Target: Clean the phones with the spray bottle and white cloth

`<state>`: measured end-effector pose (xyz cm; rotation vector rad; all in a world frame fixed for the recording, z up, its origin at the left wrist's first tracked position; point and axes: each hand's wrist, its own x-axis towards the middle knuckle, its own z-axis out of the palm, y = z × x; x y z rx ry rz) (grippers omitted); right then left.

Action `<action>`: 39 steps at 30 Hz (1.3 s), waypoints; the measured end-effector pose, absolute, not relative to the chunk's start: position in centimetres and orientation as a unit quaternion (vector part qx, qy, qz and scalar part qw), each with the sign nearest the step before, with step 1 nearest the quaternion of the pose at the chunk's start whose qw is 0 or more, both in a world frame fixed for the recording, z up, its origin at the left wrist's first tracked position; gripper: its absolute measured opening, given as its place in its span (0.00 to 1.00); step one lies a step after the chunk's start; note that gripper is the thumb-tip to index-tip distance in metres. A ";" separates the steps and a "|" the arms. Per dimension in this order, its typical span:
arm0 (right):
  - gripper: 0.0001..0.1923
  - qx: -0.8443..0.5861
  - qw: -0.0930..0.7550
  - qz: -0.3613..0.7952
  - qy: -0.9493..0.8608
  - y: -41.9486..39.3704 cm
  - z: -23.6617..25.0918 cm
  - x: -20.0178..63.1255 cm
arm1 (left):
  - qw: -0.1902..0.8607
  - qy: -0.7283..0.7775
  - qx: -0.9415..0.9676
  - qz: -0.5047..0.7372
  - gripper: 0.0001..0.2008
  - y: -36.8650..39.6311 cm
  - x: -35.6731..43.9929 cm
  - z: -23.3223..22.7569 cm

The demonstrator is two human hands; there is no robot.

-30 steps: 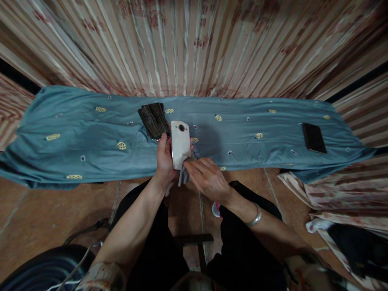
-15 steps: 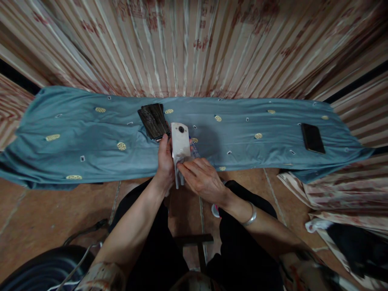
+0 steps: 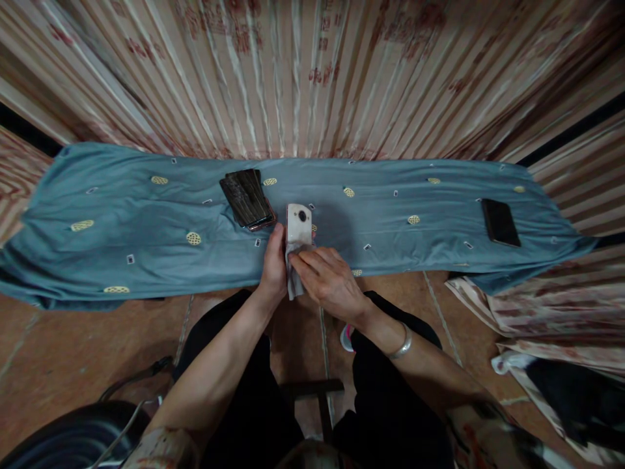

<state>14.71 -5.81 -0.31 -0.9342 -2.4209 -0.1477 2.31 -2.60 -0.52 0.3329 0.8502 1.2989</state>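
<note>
A white smartphone [image 3: 298, 225] stands tilted above the front of the cloth, its camera side facing me. My left hand [image 3: 275, 264] is closed around the phone's left edge, thumb along the side. A thin grey wiping cloth [image 3: 293, 283] is pinched in my right hand [image 3: 329, 277] and pressed on the lower back of the phone. The cloth's loose end hangs below the phone. Just beyond my left hand, a stack of dark phones [image 3: 247, 198] lies fanned out. The fingers of my left hand behind the phone are hidden.
A blue patterned cloth [image 3: 381, 228] covers the long narrow table. Another dark phone [image 3: 500, 222] lies near its right end. A pleated curtain [image 3: 312, 78] hangs along the far side. At lower left is a round black object [image 3: 73, 433] with a cable.
The white phone and both hands have shifted slightly right and are now a little apart from the dark stack. My right hand keeps the grey cloth against the phone's back.
</note>
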 end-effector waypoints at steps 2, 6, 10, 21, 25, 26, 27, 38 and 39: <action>0.16 -0.357 0.274 -0.062 -0.891 -5.6 -0.4 14.9 | 0.707 0.373 0.153 0.580 0.21 -2.7 2.5 -0.7; 0.17 -0.387 0.267 -0.056 -0.881 -5.2 -0.5 15.3 | 0.713 0.365 0.144 0.581 0.18 -2.8 2.9 -0.9; 0.19 -0.402 0.262 -0.054 -0.876 -4.8 -0.5 15.7 | 0.696 0.362 0.155 0.600 0.13 -2.9 3.3 -1.2; 0.20 -0.450 0.264 -0.049 -0.852 -3.8 -0.7 16.1 | 0.699 0.375 0.151 0.590 0.12 -3.2 3.7 -1.7; 0.22 -0.460 0.285 -0.026 -0.841 -3.2 -1.2 16.4 | 0.702 0.377 0.156 0.584 0.13 -3.5 3.8 -1.5; 0.22 -0.461 0.292 -0.017 -0.838 -3.1 -1.3 16.5 | 0.701 0.377 0.157 0.585 0.12 -3.5 3.8 -1.4; 0.23 -0.462 0.299 -0.008 -0.835 -3.0 -1.5 16.5 | 0.699 0.377 0.159 0.587 0.12 -3.5 3.8 -1.4; 0.25 -0.465 0.317 0.039 -0.825 -2.8 -2.1 16.5 | 0.681 0.385 0.164 0.601 0.12 -3.0 3.5 -1.3; 0.25 -0.465 0.316 0.039 -0.826 -2.8 -2.1 16.5 | 0.681 0.386 0.164 0.601 0.13 -3.0 3.4 -1.2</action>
